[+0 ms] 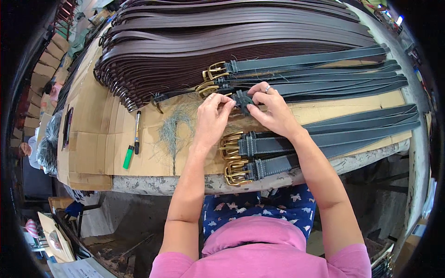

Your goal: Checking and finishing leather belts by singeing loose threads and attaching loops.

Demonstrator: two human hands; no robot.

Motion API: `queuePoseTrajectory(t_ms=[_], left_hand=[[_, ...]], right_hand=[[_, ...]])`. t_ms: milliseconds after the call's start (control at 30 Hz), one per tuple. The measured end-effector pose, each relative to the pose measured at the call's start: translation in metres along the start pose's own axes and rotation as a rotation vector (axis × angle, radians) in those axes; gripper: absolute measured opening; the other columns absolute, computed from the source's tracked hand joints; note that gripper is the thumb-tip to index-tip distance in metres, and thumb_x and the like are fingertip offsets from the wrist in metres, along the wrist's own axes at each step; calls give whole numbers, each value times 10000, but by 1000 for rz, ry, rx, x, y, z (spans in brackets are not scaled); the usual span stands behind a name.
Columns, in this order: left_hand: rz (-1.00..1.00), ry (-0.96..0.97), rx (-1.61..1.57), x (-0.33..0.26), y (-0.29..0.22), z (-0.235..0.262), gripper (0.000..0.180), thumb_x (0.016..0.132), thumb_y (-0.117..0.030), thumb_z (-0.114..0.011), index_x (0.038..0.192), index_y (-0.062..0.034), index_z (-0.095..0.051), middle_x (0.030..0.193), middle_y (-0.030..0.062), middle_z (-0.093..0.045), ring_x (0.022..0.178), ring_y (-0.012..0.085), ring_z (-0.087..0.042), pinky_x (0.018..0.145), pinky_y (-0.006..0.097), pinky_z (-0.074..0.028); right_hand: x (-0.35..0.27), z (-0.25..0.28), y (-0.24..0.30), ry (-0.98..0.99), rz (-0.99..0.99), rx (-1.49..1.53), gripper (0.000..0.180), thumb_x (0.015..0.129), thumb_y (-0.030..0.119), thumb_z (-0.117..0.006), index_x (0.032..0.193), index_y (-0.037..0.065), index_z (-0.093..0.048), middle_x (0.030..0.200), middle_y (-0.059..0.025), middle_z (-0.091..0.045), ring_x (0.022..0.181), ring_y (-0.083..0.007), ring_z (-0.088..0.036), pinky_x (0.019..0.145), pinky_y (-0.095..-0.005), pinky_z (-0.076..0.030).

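At frame centre, the left hand (214, 116) and right hand (273, 111) pinch the dark belt end (242, 100) between closed fingertips, just above two brass-buckled belts (241, 157) on the cardboard-covered table (92, 148).

Worktable (185, 184), seemingly stone-topped, flattened cardboard (92, 143), brown belts (208, 51), dark buckled belts (324, 139), marker (137, 132), thread scraps (172, 129)

Dark belt end pinched between both hands at frame centre

The dark blue-grey leather belt end (242, 99), short and stitched along its edges, is held just above the cardboard-covered tabletop (92, 139), its strap running right toward the frame's right edge among matching belts.
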State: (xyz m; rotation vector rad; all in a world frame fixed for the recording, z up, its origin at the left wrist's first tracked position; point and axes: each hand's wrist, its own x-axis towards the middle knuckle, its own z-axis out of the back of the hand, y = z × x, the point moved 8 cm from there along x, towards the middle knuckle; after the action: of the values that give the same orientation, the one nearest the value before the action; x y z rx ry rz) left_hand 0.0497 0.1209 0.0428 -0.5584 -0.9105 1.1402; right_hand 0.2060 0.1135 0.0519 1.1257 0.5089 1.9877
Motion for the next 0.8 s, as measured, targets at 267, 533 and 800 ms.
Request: queuePoseTrajectory(t_ms=[267, 533, 800], left_hand=[[-287, 45, 131, 10, -22, 3, 145, 832, -45, -631, 968, 4, -645, 985, 108, -643, 892, 235, -630, 748, 336, -507], [-567, 334, 461, 24, -45, -26, 164, 803, -38, -632, 960, 11, -641, 971, 104, -614, 946, 277, -603, 759, 375, -506], [-814, 387, 708, 18, -50, -44, 80, 751, -64, -660, 780, -26, -596, 858, 84, -565, 842, 233, -608, 712, 346, -527]], right_hand=[[-1, 22, -28, -196, -229, 235, 179, 798, 72, -644, 751, -60, -534, 832, -118, -562, 762, -199, -546, 680, -307, -453], [-3, 26, -34, -239, -225, 158, 180, 798, 81, -630, 752, -59, -528, 719, -108, -502, 653, -217, -509, 622, -319, -430], [-4, 22, -32, -164, -241, 115, 191, 769, 70, -642, 690, -52, -519, 870, -124, -607, 801, -221, -575, 723, -306, -451]])
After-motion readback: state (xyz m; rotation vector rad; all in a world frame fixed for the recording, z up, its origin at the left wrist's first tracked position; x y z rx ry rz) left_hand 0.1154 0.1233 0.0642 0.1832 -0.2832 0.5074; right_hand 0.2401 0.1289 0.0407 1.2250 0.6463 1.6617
